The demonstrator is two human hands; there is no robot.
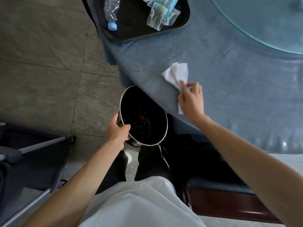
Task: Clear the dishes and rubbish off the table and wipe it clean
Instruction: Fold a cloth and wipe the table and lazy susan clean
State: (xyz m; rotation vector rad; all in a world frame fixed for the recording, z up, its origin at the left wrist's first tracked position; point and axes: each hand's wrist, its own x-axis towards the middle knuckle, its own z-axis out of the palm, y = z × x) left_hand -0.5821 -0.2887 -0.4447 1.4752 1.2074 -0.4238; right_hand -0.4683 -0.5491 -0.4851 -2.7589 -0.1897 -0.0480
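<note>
My left hand [117, 131] grips the near rim of a round black bin with a metal rim [143, 116], held just below the table's edge; brown crumbs lie inside it. My right hand [191, 99] pinches a white cloth [177, 74] that lies on the blue tablecloth [229, 76] close to the table edge. Part of the cloth shows under my palm.
A black tray [142, 32] at the table's far left holds an empty plastic bottle [111, 12] and clear wrappers [162, 15]. A glass turntable [265, 22] fills the upper right. A dark chair [32, 154] stands at lower left, a wooden one [229, 205] at lower right.
</note>
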